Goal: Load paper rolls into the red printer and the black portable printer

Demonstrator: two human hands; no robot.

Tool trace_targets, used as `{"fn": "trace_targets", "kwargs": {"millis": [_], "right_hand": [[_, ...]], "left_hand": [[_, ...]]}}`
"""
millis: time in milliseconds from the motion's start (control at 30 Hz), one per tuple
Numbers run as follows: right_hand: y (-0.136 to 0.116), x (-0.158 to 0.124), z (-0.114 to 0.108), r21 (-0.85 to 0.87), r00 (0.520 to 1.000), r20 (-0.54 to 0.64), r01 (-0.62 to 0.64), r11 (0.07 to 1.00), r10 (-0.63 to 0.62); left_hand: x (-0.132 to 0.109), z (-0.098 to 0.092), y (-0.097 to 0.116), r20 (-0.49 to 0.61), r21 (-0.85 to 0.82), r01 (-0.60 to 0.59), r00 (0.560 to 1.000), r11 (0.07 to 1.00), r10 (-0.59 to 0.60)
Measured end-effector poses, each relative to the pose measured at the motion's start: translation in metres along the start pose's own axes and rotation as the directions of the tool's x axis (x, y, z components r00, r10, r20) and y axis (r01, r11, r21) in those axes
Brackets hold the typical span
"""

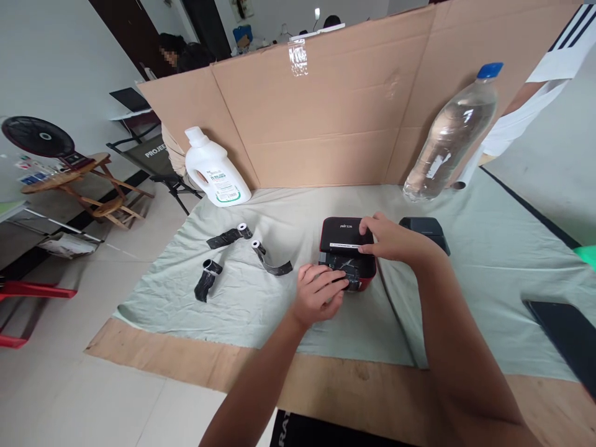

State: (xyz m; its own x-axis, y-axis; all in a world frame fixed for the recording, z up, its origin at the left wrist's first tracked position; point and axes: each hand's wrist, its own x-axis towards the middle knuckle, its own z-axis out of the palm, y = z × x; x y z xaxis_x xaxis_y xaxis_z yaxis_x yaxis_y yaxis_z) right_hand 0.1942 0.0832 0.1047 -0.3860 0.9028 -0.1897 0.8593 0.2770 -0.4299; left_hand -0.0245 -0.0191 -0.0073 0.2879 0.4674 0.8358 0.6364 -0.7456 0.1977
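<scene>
A small black and red printer (364,282) stands on the cloth with its black lid (343,231) raised. My right hand (388,239) grips the lid's right edge between thumb and fingers. On the printer's front part lie the outstretched fingers of my left hand (321,292); part of the inside is hidden under them. To the left are three small rolls with dark strips: one roll (244,231) at the back, another roll (259,247) with its strip curling right, and a third roll (212,267) nearer the front.
A green cloth (261,310) covers the wooden table. Behind stand a cardboard screen (321,124), a white jug (216,171) and a large water bottle (454,139). A black box (424,233) sits right of the printer, a cable (395,310) runs forward, and a phone (563,335) lies far right.
</scene>
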Motion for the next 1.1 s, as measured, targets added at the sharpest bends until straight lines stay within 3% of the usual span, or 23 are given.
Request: {"fn": "trace_targets", "kwargs": {"millis": [233, 400, 500, 600, 667, 767, 833, 933, 1033, 1100], "right_hand": [[0.014, 0.005, -0.005, 0.117, 0.985, 0.081, -0.159, 0.98, 0.151], [0.024, 0.01, 0.002, 0.306, 0.976, 0.2, -0.143, 0.941, 0.083], [0.033, 0.013, 0.005, 0.4, 0.984, 0.179, -0.07, 0.914, -0.003], [0.04, 0.01, 0.012, 0.488, 0.989, 0.144, -0.042, 0.872, -0.033], [0.044, 0.004, 0.024, 0.562, 0.995, 0.096, -0.033, 0.827, -0.026], [0.05, -0.011, 0.056, 0.665, 0.996, -0.088, 0.064, 0.745, -0.007], [0.053, -0.022, 0.083, 0.701, 0.98, -0.199, 0.141, 0.699, 0.002], [0.056, -0.035, 0.119, 0.703, 0.94, -0.341, 0.239, 0.67, 0.023], [0.054, -0.038, 0.139, 0.64, 0.876, -0.478, 0.297, 0.708, 0.065], [0.054, -0.036, 0.144, 0.62, 0.859, -0.507, 0.306, 0.722, 0.072]], "left_hand": [[-0.004, 0.001, -0.021, 0.004, -0.141, 0.331, 0.943, 0.933, -0.333], [-0.006, 0.004, -0.03, 0.085, -0.106, 0.388, 0.921, 0.916, -0.38], [-0.004, 0.009, -0.028, 0.123, -0.073, 0.367, 0.926, 0.927, -0.357], [-0.003, 0.013, -0.026, 0.094, -0.114, 0.373, 0.927, 0.921, -0.364], [-0.004, 0.013, -0.025, 0.076, -0.166, 0.399, 0.917, 0.902, -0.392], [-0.007, 0.014, -0.025, 0.078, -0.237, 0.463, 0.885, 0.854, -0.458], [-0.008, 0.015, -0.024, 0.08, -0.269, 0.495, 0.866, 0.826, -0.493], [-0.004, 0.01, -0.024, 0.066, -0.267, 0.481, 0.873, 0.835, -0.482], [0.01, -0.016, -0.041, -0.03, -0.158, 0.467, 0.879, 0.87, -0.477], [0.023, -0.046, -0.068, -0.122, -0.02, 0.52, 0.846, 0.854, -0.519]]}}
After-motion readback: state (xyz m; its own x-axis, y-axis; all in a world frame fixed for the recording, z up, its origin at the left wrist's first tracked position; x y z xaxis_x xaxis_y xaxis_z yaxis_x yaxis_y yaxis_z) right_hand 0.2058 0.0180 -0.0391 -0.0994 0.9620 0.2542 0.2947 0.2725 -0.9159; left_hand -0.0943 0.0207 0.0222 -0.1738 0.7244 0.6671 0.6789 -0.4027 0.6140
